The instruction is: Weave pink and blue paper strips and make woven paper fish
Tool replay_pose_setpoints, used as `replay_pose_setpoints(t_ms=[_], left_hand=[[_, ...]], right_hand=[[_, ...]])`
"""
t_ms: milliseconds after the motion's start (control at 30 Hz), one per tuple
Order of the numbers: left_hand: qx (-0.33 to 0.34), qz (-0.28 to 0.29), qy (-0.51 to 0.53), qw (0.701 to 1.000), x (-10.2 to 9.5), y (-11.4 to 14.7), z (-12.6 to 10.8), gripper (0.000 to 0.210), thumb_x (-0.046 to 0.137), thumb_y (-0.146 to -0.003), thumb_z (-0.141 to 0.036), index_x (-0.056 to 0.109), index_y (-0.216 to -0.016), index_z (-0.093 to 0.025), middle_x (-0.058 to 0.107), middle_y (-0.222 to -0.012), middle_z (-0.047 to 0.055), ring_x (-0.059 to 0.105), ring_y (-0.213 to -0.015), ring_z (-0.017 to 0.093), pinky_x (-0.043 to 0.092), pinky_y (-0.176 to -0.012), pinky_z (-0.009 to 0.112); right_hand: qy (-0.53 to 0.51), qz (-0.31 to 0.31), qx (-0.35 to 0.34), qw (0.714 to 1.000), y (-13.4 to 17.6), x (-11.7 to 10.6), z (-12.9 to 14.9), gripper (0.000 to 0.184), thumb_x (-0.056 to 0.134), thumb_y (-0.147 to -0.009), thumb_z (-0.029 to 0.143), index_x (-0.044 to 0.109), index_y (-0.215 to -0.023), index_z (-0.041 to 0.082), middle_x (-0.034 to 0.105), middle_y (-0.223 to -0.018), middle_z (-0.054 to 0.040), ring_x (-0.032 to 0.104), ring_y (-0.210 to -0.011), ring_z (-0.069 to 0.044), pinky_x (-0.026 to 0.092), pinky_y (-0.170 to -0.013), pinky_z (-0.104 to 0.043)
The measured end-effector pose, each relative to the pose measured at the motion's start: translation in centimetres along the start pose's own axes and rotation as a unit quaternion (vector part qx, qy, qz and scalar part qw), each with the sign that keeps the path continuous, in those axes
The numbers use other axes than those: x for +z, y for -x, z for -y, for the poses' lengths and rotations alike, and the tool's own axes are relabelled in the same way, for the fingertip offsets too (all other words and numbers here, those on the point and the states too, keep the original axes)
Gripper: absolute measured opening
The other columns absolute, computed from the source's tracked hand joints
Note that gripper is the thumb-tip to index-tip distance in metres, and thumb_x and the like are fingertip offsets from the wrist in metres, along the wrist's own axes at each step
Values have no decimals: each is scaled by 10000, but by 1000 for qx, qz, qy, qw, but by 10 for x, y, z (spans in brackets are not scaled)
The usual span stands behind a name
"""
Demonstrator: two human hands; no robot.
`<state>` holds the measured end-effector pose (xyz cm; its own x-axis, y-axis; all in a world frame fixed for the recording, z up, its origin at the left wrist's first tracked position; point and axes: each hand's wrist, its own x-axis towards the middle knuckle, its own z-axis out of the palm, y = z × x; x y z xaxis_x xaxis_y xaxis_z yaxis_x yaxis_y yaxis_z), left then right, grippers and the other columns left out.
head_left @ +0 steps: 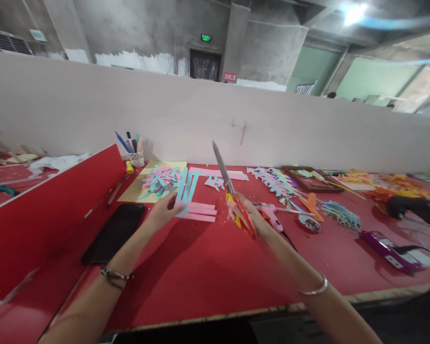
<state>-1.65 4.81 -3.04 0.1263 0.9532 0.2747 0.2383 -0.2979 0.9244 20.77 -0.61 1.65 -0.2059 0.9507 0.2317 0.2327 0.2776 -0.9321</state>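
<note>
My left hand is closed, its thumb and fingers pinching the lower end of some light-blue strips that stand up from the table. Pink strips lie flat beside its fingertips, pointing to the right. My right hand grips a pair of scissors by its red and yellow handles. The blades look closed and point up and away, apart from the strips. Between the hands and a little beyond lie small pink and blue cut pieces. Longer pink strips lie behind them.
A heap of pink and blue scraps rests on yellow card. At left are a black phone, a pen cup and a red divider. To the right lie a pink glue gun, a wooden tray and a purple device.
</note>
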Motion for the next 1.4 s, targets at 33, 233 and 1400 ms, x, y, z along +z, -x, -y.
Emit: replay_pose_setpoints(t_ms=[33, 233, 1400], left_hand=[[-23, -2, 41, 999, 2, 0, 0, 360, 638, -527, -437, 591, -761, -167, 642, -706, 31, 571, -657, 170, 447, -615, 277], [-166, -15, 246, 955, 7, 12, -3, 320, 718, -465, -363, 602, -684, -160, 647, -630, 4, 590, -608, 146, 463, -589, 247], [-230, -138, 437, 859, 14, 21, -14, 100, 649, -623, -113, 598, -544, -148, 655, -570, -24, 578, -533, 86, 449, -558, 178]], right_hand=[[44, 5, -13, 999, 4, -1, -6, 283, 461, -728, 480, 355, -647, 230, 394, -536, 57, 417, -456, -92, 388, -443, -225], [218, 33, -45, 974, 10, -4, -31, 160, 478, -732, 327, 355, -703, 229, 443, -637, 50, 435, -558, -106, 406, -523, -234], [446, 56, -30, 893, 23, -3, -47, 387, 567, -699, 489, 545, -941, 188, 631, -884, -64, 604, -798, -210, 446, -639, -297]])
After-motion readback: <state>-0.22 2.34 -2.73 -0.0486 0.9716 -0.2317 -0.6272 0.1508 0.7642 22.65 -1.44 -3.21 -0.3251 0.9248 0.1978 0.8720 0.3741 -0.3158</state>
